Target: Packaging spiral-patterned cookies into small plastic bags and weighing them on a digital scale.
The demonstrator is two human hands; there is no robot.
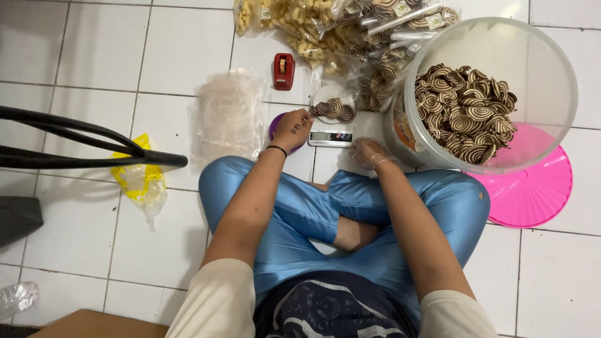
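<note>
The fingers of the left hand (293,129) curl loosely downward over a round purple lid-like object (276,128) on the white tiled floor (94,56); whether they pinch it cannot be told. The right hand (369,153), covered by a thin clear plastic glove, rests with fingers slightly spread and empty just near of the small white digital scale (330,137).

On the scale's far part lies a small heap of brown-and-cream spiral-patterned round biscuits (333,109), apparently inside a clear bag. Right of the scale stands a large translucent plastic tub (551,81) filled with the same biscuits; its pink round lid (538,188) lies beneath and to the right. Left of the scale lies a stack of empty clear plastic bags (228,112). Farther away: a small red tape dispenser (283,71) and filled bags of biscuits (350,28).

For accurate portioning, judgement suggests:
- Keep both hands off the scale platform while reading the display.
- Handle biscuits only with the gloved hand — the bare hand steadies the bag.
- Add or remove single biscuits, since they look brittle.
</note>
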